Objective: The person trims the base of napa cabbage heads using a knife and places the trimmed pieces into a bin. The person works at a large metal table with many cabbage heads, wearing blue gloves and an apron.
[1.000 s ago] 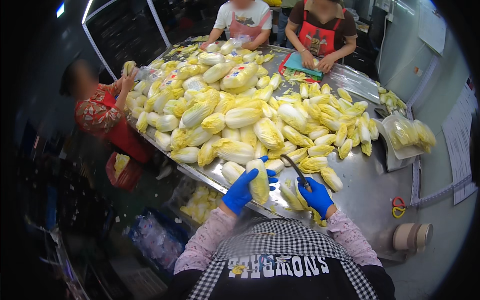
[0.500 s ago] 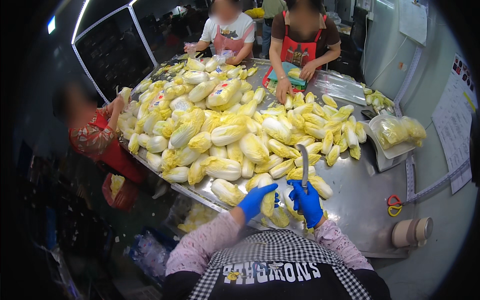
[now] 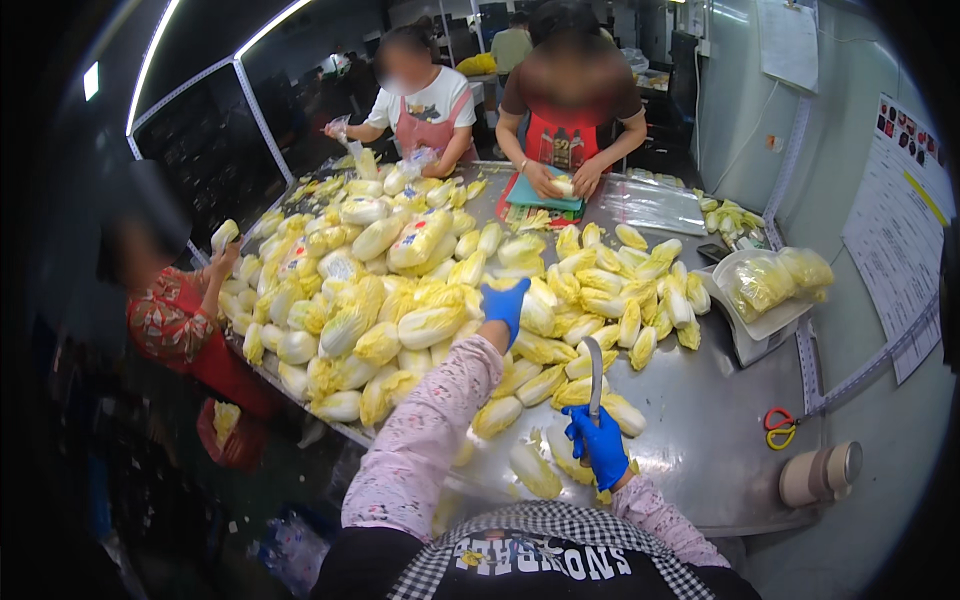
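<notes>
My left hand point(image 3: 505, 304), in a blue glove, is stretched out over the heap of napa cabbages point(image 3: 430, 325). Its fingertips are partly hidden against a pale yellow cabbage point(image 3: 521, 252), and whether they grip it I cannot make out. Closer to me, my gloved right hand point(image 3: 598, 446) is closed round the handle of a curved knife point(image 3: 597, 372), its blade pointing up and away from me. Beside that hand a small cabbage point(image 3: 535, 470) lies on the metal table point(image 3: 690, 440), with loose leaves around it.
Red-and-yellow scissors point(image 3: 780, 428) and a beige cylindrical container point(image 3: 820, 473) are at the right edge. Bagged cabbage sits on a white scale point(image 3: 765, 300). Two co-workers stand across the table, another at the left beside a red basket point(image 3: 230, 432). Plastic bags point(image 3: 655, 204) lie at the far right.
My left hand has moved forward from the near edge, where it held a small cabbage, to the heap. My right hand still grips the knife, slightly lower. The view has shifted.
</notes>
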Demonstrator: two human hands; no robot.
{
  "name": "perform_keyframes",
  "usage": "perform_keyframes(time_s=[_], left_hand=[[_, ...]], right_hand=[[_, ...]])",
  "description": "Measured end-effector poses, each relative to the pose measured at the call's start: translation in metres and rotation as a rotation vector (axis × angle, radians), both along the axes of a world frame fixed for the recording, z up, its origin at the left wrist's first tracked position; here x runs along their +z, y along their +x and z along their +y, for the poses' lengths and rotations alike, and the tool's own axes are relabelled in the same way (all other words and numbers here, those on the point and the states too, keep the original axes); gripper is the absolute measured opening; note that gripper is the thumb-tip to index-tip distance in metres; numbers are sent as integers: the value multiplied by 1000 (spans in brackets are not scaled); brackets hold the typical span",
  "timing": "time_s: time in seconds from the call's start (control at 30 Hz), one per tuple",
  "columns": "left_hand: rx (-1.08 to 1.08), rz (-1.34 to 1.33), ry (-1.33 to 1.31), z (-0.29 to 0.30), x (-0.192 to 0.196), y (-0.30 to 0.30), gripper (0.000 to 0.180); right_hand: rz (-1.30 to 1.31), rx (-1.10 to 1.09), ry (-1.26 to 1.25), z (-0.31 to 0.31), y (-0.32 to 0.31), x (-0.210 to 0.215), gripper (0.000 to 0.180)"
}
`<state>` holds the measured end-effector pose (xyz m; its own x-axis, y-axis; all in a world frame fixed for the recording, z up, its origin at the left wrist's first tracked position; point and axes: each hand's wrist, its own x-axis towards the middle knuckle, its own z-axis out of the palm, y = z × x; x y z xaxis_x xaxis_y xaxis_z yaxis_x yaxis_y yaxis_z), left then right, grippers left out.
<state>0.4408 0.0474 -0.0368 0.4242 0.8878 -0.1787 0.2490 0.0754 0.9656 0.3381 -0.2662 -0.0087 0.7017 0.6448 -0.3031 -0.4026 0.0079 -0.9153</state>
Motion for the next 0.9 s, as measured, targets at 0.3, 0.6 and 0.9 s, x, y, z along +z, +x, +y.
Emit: perform_keyframes(time_s=[0.3, 0.6, 0.9], left_hand=[[89, 315, -182, -32, 16, 32, 106], [-757, -661, -458, -74, 63, -108, 81], [-714, -559, -596, -123, 82, -233, 56]], right_hand=[[-111, -22, -38, 11, 31, -13, 22], [-122, 42, 186, 43, 72, 48, 39], [-358, 355, 109, 70, -9, 46, 50]])
